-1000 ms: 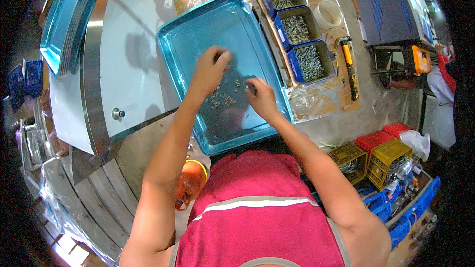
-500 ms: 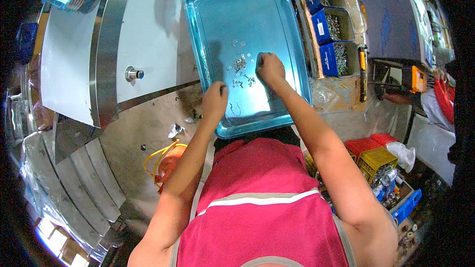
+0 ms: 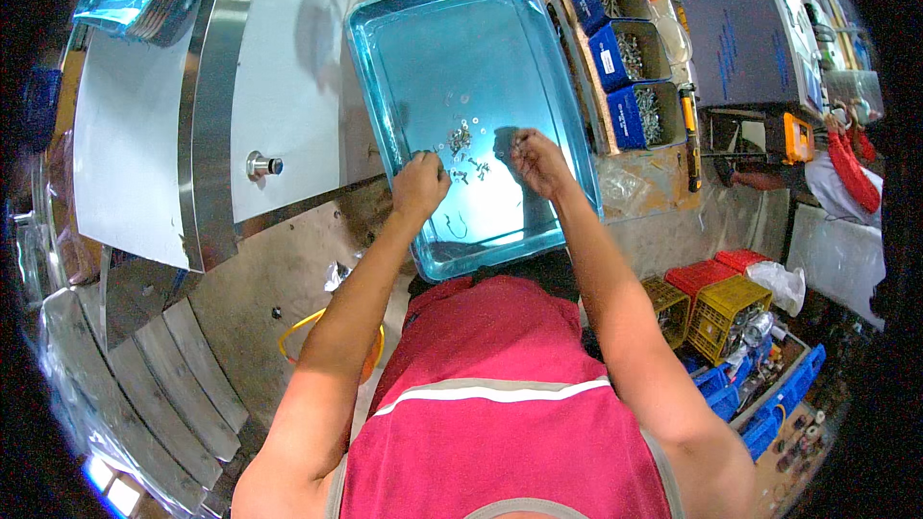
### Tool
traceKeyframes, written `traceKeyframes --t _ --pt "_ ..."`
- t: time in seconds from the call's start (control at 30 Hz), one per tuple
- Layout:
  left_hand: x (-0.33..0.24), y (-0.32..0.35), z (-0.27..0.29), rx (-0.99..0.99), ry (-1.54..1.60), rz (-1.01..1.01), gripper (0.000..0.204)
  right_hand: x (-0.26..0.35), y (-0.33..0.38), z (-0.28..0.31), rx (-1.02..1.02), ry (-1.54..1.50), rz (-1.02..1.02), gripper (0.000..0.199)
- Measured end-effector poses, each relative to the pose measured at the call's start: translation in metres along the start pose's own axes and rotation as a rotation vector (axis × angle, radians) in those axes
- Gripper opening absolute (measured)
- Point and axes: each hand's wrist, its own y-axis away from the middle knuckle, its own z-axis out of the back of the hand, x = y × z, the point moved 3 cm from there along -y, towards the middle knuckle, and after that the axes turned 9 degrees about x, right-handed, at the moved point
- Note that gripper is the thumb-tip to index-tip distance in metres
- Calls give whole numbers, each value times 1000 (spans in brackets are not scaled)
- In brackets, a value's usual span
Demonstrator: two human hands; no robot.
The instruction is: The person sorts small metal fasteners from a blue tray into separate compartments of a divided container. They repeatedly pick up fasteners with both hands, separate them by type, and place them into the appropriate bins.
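A shallow metal tray under shiny blue film (image 3: pixel 452 29) lies in front of me, its near edge at my lap. Loose washers, nuts and screws (image 3: pixel 461 141) are scattered on its bottom. My left hand (image 3: pixel 420 185) is over the tray's left side, fingers curled together beside the small screws; anything between the tips is hidden. To the right of the pile, my right hand (image 3: pixel 540 163) is closed with thumb and fingertips pinched. A tiny pale bit shows at those fingertips, too small to name. A thin dark curved strand (image 3: pixel 455 226) lies nearer to me in the tray.
Blue bins of screws (image 3: pixel 630 56) line the tray's right side, with a yellow-and-black tool (image 3: pixel 689 135) beyond. At left stands a white panel with a metal fitting (image 3: pixel 261 166). Yellow crates (image 3: pixel 728 319) are low at right. Another person's arm (image 3: pixel 764 179) shows at far right.
My right hand has come nearer to me and turned, so its pinched fingertips now show. My left hand has moved inward, closer to the small screws. The view has shifted slightly.
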Motion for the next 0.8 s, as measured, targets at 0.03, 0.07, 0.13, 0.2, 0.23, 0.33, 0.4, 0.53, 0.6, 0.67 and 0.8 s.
traceKeyframes --t 0.03,0.07,0.13,0.2,0.23,0.33,0.4,0.53,0.6,0.67,0.8 --pt "-9 2 8 -35 147 -36 22 -6 8 0 -9 -213 -48 14" --pt "-21 5 12 -39 295 -51 22 -15 16 -6 98 -319 -52 15" --pt "-52 19 20 -121 497 -162 20 -33 27 -21 225 -496 -123 13" --pt "-77 27 21 -53 476 -233 19 -51 31 -29 99 -509 -135 12" --pt "-85 30 23 -90 469 -322 19 -57 30 -31 50 -526 -125 17" --pt "-71 16 22 -124 580 -130 20 -52 19 -22 -39 -369 -188 27" --pt "-43 -4 26 -219 365 -57 21 -32 15 -7 -36 84 -67 29" --pt "-5 -24 14 -161 -7 29 24 3 16 9 -183 982 257 17" --pt "1 -29 8 -140 -67 44 26 12 17 11 -193 1268 283 19" --pt "1 -31 4 -122 -99 70 27 13 17 11 -201 1343 188 21" --pt "-4 -36 5 -136 -108 106 25 13 11 0 -105 1560 260 23"
